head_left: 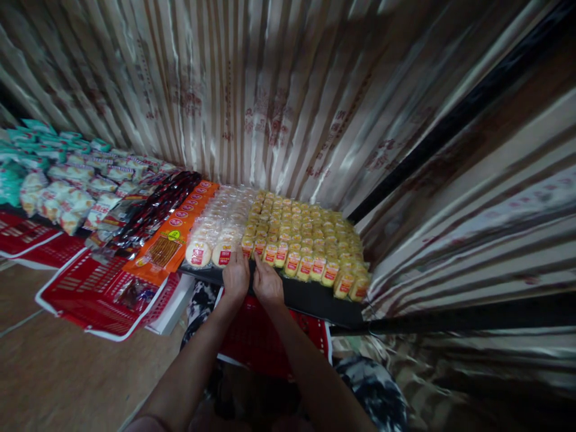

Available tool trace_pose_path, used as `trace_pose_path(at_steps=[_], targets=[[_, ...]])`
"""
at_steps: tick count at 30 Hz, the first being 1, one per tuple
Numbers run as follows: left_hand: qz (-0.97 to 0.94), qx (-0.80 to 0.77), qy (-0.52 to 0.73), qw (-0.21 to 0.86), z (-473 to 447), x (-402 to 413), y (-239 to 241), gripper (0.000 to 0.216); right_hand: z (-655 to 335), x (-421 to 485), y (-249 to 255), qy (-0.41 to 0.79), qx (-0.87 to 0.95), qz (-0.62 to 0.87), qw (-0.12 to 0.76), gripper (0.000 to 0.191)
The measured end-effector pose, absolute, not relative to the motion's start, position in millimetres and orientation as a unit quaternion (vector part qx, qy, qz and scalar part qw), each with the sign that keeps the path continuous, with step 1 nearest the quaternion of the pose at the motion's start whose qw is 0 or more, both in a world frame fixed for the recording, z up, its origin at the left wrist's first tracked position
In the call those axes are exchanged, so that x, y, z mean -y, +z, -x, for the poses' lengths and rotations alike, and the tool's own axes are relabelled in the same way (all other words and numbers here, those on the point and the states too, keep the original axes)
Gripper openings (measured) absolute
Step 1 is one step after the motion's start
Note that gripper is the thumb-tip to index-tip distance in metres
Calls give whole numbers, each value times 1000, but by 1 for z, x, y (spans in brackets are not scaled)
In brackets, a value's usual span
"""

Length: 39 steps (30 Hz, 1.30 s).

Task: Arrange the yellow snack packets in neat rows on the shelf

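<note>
A black shelf (315,298) carries rows of packaged yellow cakes (306,231) and, to their left, round white cakes (211,240) in clear wrappers with red labels. My left hand (236,277) rests at the shelf's front edge with fingers curled by a white cake packet. My right hand (267,282) sits right beside it, fingers reaching to the front row of yellow cake packets. What either hand grips is hidden from view.
Orange snack packets (173,240), dark packets (157,207), and white and green bags (49,180) lie along the shelf to the left. Red plastic baskets (90,294) stand on the floor; another red basket (265,336) sits under my arms. Striped shiny curtain (279,90) surrounds the shelf.
</note>
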<state>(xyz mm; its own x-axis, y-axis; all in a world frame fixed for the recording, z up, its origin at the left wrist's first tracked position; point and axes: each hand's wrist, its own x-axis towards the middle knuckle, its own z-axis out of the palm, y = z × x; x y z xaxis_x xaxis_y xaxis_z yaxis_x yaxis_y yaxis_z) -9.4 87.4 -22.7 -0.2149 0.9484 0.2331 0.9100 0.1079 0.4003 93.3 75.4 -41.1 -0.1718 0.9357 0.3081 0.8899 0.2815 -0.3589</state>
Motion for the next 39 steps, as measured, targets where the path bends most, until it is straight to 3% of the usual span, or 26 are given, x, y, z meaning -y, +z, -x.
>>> trace_pose_path(at_steps=[11,22,39], targets=[[-651,-660,375,10,14,-81,-42,33,-94,-76,-42,39,767,593,241,49],[-657,-668,348,31,7,-76,-44,43,-93,-75,-39,43,765,600,231,47],[-672,-613,413,43,11,-81,-64,47,-95,-74,-45,22,775,573,267,46]])
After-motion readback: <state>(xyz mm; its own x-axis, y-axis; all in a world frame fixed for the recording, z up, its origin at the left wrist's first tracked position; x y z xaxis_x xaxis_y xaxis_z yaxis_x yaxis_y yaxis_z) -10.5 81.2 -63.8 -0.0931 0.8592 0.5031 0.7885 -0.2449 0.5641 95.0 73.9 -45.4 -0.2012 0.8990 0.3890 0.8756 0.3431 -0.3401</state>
